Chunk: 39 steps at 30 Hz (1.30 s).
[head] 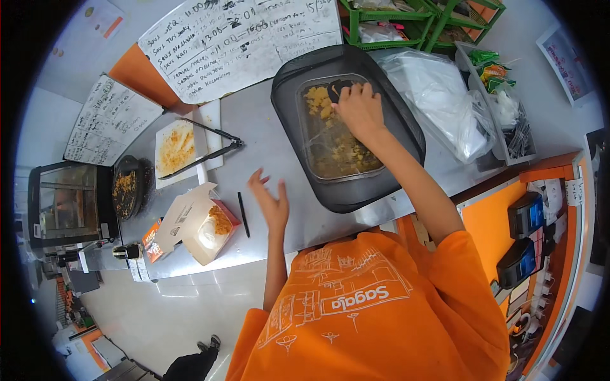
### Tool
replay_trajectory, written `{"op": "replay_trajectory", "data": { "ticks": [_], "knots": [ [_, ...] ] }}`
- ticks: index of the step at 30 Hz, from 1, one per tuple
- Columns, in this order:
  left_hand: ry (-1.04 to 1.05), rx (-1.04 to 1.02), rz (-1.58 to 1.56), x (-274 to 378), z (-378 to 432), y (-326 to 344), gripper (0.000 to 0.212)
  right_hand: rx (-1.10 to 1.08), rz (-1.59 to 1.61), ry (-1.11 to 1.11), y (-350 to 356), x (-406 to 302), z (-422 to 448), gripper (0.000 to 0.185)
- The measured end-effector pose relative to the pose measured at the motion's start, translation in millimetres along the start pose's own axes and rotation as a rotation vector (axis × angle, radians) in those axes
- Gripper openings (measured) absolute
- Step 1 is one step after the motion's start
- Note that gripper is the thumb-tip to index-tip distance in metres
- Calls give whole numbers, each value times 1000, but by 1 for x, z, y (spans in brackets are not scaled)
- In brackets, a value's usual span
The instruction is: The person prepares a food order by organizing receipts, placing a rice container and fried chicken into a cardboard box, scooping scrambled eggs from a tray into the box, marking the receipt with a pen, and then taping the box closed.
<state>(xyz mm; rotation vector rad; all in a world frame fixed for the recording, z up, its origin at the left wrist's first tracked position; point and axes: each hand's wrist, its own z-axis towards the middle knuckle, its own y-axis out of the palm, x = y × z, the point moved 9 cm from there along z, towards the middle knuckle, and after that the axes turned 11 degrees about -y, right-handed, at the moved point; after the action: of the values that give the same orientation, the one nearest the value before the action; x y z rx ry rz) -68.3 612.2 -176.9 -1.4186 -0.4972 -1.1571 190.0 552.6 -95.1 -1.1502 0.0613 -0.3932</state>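
Note:
My right hand (360,112) grips a black handle (339,89) on the clear-windowed lid (345,177) of a large black tub (333,195). Yellow crumbly food (320,101) shows through the window. Above the steel counter, to the left of the tub, my left hand (271,205) is empty with its fingers apart. Beside it lies a thin black stick-like object (243,214), perhaps a pen. Further left stands an open paperboard food box (202,247) holding white rice (208,233) and a piece of fried chicken (219,221).
Black-handled tongs (224,147) rest across a crumb-covered white tray (164,138). A dark stone mortar (136,190) with reddish food stands behind the box. Plastic bags (438,100), a grey bin of sachets (500,119) and green baskets (386,28) line the right and back. Another person's leg (190,364) shows below.

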Motion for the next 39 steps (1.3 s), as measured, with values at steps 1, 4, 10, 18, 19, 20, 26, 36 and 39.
{"op": "replay_trajectory", "data": {
  "ticks": [1,4,10,18,19,20,26,36,39],
  "knots": [
    [-112,-75,-90,-3,2,26,49,4,4,1,1,-3,-1,36],
    [-562,-230,-401,-55,5,81,50,-65,-294,-85,15,-25,4,21],
    [-910,-338,-616,-67,-12,131,47,113,524,331,13,81,-11,28],
    [-670,-178,-588,-41,-20,115,42,354,697,786,-101,195,-128,55],
    [-639,-213,-485,-43,-19,123,42,386,596,838,-113,212,-142,55],
    [-472,-106,-313,-56,-11,117,39,389,628,847,-106,229,-151,56],
    [-392,-150,53,-40,11,132,40,194,287,717,-69,319,-151,63],
    [-158,-24,489,46,9,126,92,194,-69,386,-51,169,-78,31],
    [-146,-150,684,44,9,143,102,-212,201,55,26,38,-111,33]
  ]
}}
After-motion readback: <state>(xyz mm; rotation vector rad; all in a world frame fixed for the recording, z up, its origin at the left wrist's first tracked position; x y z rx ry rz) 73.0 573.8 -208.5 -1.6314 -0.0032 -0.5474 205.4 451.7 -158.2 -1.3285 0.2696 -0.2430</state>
